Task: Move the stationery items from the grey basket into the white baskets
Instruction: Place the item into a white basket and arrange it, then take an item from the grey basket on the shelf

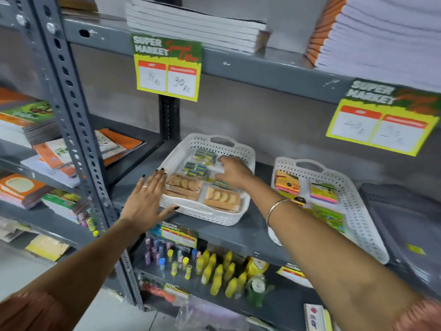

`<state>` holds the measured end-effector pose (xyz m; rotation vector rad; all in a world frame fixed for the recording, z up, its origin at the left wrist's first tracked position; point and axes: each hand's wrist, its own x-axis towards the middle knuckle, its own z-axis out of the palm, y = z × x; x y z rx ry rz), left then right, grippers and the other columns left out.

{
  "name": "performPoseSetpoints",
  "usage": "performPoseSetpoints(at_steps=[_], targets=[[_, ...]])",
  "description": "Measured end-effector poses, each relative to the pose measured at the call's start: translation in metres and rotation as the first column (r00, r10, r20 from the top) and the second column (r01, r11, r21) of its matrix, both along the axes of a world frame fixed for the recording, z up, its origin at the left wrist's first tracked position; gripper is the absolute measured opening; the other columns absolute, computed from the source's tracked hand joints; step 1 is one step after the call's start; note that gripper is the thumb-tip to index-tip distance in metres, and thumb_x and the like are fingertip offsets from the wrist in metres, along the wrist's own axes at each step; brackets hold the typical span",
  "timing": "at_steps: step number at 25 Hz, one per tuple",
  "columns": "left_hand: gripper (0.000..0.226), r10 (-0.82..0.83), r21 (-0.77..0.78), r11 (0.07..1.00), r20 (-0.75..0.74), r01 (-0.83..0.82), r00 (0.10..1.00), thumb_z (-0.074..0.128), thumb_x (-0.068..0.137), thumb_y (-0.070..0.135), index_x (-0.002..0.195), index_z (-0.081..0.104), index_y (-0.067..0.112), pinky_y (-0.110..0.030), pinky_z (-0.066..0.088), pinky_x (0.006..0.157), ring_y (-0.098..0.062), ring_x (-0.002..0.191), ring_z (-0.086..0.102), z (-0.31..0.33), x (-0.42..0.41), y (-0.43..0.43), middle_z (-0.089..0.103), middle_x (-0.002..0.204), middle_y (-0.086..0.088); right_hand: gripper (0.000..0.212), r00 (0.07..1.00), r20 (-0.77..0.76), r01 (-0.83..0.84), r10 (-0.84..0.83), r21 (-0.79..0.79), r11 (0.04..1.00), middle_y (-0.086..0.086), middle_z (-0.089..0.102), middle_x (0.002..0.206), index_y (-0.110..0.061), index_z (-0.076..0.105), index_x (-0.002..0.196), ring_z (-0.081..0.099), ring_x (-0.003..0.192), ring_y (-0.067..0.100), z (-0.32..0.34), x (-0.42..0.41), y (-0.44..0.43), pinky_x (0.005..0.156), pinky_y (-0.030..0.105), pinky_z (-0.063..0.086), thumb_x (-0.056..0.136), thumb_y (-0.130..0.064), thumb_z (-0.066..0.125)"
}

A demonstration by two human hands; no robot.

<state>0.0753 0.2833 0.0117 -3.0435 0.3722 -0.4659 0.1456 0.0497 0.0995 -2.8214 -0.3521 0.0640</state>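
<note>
Grey metal shelf (241,232), middle level: two white perforated plastic baskets side by side, apart.

Left white basket (177,154): blue-and-yellow small packs (199,163) toward the back, clear-wrapped tan packs with round pieces (183,186) at front left, a like pack (223,198) at front right.

Right white basket (358,211): orange sticky-note pad (287,183), pink-and-green sticky-note block (323,193), green printed pack (330,218) nearer the front.

Dark grey basket (405,223) at far right of same shelf, just beside the right white basket; contents blurred, only a small yellow patch (415,249) discernible inside.

Left hand (146,199): flat, palm down, fingers spread and extended, dark nails, ring on one finger; fingertips at the left rim of the left white basket, thumb near its front rim. Nothing held.

Right hand (232,172): reaching into the left white basket, over the back right portion, fingers curled downward onto the packs there; whether anything is clamped cannot be told. Metal bangle (278,209) on that forearm.

Yellow bottles (222,271) on the shelf below. Yellow-green price card (167,68) on the shelf edge above.
</note>
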Motion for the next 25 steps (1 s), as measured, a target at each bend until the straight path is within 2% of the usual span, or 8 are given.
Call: performPoseSetpoints(at_steps=[3, 7, 10, 13, 17, 20, 23, 25], targets=[[0.093, -0.045, -0.049, 0.998, 0.014, 0.046, 0.999, 0.003, 0.084, 0.070, 0.140, 0.021, -0.003, -0.037, -0.009, 0.114, -0.025, 0.139, 0.019, 0.013, -0.009, -0.036, 0.024, 0.149, -0.017, 0.047, 0.983, 0.049, 0.174, -0.176, 0.043, 0.984, 0.015, 0.053, 0.137, -0.011, 0.052, 0.131, 0.051, 0.126, 0.032, 0.013, -0.014, -0.068, 0.100, 0.039, 0.047, 0.088, -0.027, 0.061], [0.085, -0.281, -0.082, 0.954, 0.085, 0.287, 0.956, 0.003, 0.088, 0.063, 0.136, 0.033, -0.001, -0.044, 0.015, 0.108, -0.026, 0.135, 0.029, 0.031, -0.014, -0.138, 0.036, 0.144, -0.017, 0.042, 0.892, 0.096, 0.440, -0.442, 0.043, 0.897, 0.014, 0.054, 0.137, -0.010, 0.053, 0.129, 0.051, 0.127, 0.031, 0.011, -0.040, -0.165, 0.101, 0.039, 0.047, 0.090, -0.024, 0.055], [0.089, -0.435, -0.103, 0.891, 0.077, 0.441, 0.897, -0.002, 0.085, 0.066, 0.137, 0.035, 0.003, -0.041, 0.017, 0.112, -0.028, 0.135, 0.032, 0.031, -0.020, -0.211, 0.036, 0.145, -0.015, 0.037, 0.789, 0.141, 0.607, -0.599, -0.022, 0.795, 0.018, 0.058, 0.132, -0.005, 0.056, 0.124, 0.055, 0.123, 0.034, 0.004, -0.066, -0.236, 0.095, 0.039, 0.049, 0.090, -0.018, 0.051], [0.094, -0.499, -0.081, 0.862, 0.036, 0.500, 0.866, -0.007, 0.083, 0.068, 0.138, 0.032, 0.003, -0.045, 0.024, 0.111, -0.027, 0.135, 0.032, 0.020, -0.027, -0.255, 0.035, 0.146, -0.015, 0.041, 0.700, 0.110, 0.713, -0.705, -0.062, 0.699, 0.021, 0.054, 0.135, -0.002, 0.052, 0.129, 0.051, 0.127, 0.035, -0.011, -0.101, -0.308, 0.102, 0.041, 0.045, 0.091, -0.016, 0.050], [0.100, -0.489, -0.056, 0.872, -0.054, 0.486, 0.871, -0.009, 0.081, 0.070, 0.136, 0.035, 0.000, -0.045, 0.029, 0.108, -0.028, 0.132, 0.036, 0.007, -0.034, -0.273, 0.039, 0.143, -0.017, 0.044, 0.692, -0.086, 0.668, -0.716, -0.299, 0.682, 0.020, 0.053, 0.137, 0.000, 0.052, 0.132, 0.052, 0.128, 0.033, -0.031, -0.144, -0.377, 0.105, 0.036, 0.044, 0.091, -0.015, 0.054], [0.106, -0.489, -0.056, 0.872, -0.047, 0.486, 0.871, -0.016, 0.074, 0.073, 0.141, 0.027, 0.003, -0.040, 0.021, 0.112, -0.025, 0.138, 0.026, 0.003, -0.032, -0.273, 0.031, 0.148, -0.013, 0.047, 0.695, -0.253, 0.559, -0.673, -0.398, 0.727, 0.018, 0.055, 0.136, -0.003, 0.050, 0.133, 0.057, 0.110, 0.024, -0.045, -0.164, -0.393, 0.089, 0.032, 0.045, 0.089, -0.017, 0.058], [0.106, -0.471, -0.042, 0.882, -0.054, 0.469, 0.880, -0.013, 0.075, 0.074, 0.139, 0.031, 0.002, -0.041, 0.024, 0.111, -0.025, 0.136, 0.030, 0.003, -0.034, -0.273, 0.035, 0.146, -0.015, 0.037, 0.695, -0.223, 0.577, -0.683, -0.393, 0.716, 0.021, 0.056, 0.133, -0.001, 0.053, 0.130, 0.054, 0.102, 0.024, -0.058, -0.170, -0.397, 0.080, 0.028, 0.034, 0.094, -0.010, 0.049], [0.104, -0.464, -0.051, 0.885, -0.067, 0.462, 0.883, -0.009, 0.076, 0.075, 0.139, 0.031, 0.002, -0.042, 0.024, 0.111, -0.026, 0.135, 0.031, 0.003, -0.035, -0.273, 0.036, 0.146, -0.015, 0.034, 0.702, -0.168, 0.587, -0.692, -0.414, 0.696, 0.022, 0.058, 0.131, -0.001, 0.055, 0.127, 0.058, 0.110, 0.031, -0.060, -0.170, -0.397, 0.083, 0.031, 0.042, 0.095, -0.009, 0.048]])
